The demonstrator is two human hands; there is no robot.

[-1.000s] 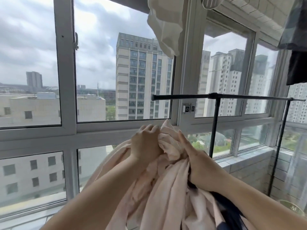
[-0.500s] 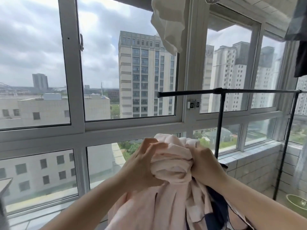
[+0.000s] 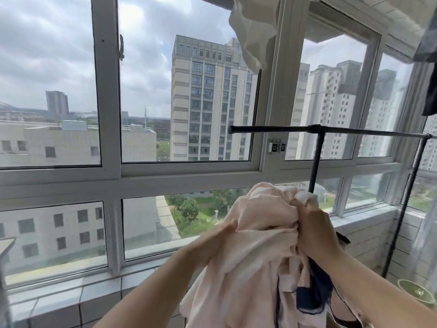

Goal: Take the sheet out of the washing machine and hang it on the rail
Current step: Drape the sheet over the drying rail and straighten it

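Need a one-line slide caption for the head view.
Both hands, left hand and right hand, grip a bunched pink sheet below the bare black rail by the windows.

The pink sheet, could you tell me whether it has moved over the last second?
Yes. The pink sheet has shifted right, toward the black rail's upright post, and its top now overlaps that post's base.

The sheet [image 3: 260, 245] covers most of the left hand [image 3: 220, 235], so its fingers are not seen. Below the hands, the sheet is cut by the bottom edge. The rail [image 3: 272, 129] leaves the frame at right.
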